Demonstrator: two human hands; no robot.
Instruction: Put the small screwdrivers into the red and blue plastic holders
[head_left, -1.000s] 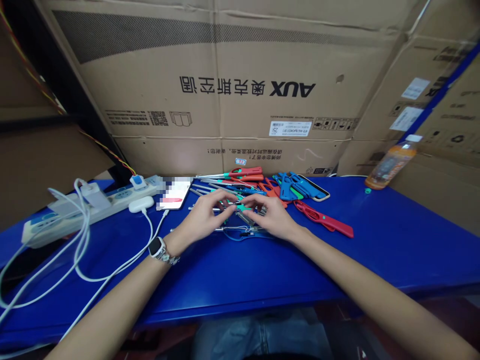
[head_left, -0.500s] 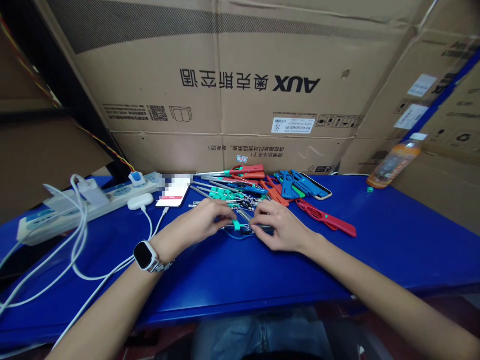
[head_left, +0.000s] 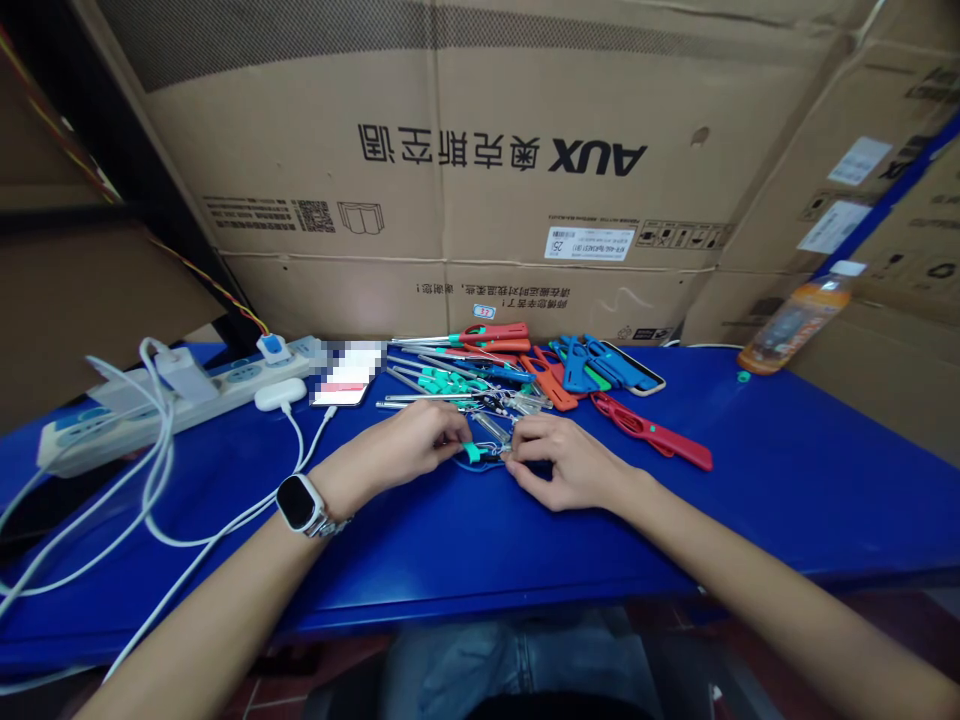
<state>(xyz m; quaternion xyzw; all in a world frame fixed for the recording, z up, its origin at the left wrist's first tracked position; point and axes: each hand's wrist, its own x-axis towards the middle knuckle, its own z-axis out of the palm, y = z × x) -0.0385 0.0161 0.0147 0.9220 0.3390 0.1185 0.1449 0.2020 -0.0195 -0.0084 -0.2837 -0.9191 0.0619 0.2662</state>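
Note:
My left hand (head_left: 433,436) is closed in a pinch at a small green trigger piece (head_left: 472,453). Facing it, my right hand (head_left: 559,460) has its thumb and fingers pressed together at the thin wires (head_left: 495,450) beside that piece; exactly what they grip is hidden. A clear lighter fuel tank (head_left: 491,428) lies just beyond the fingertips, and a blue casing half (head_left: 480,467) shows under them. Behind the hands is a pile of green triggers (head_left: 446,381) and metal lighter tubes (head_left: 427,399). Red lighter casings (head_left: 491,334) lie at the back.
To the right are blue casings (head_left: 581,367), a phone case (head_left: 652,380), a red lighter casing (head_left: 652,430) and an orange drink bottle (head_left: 795,320). A power strip (head_left: 225,385) with white cables (head_left: 169,450) and a phone (head_left: 349,375) occupy the left. Cardboard (head_left: 487,210) stands behind.
The view has shifted slightly. My right hand's fingertips have drawn a little together at the wires, and the green trigger piece has tilted slightly. My left hand stays at the green piece.

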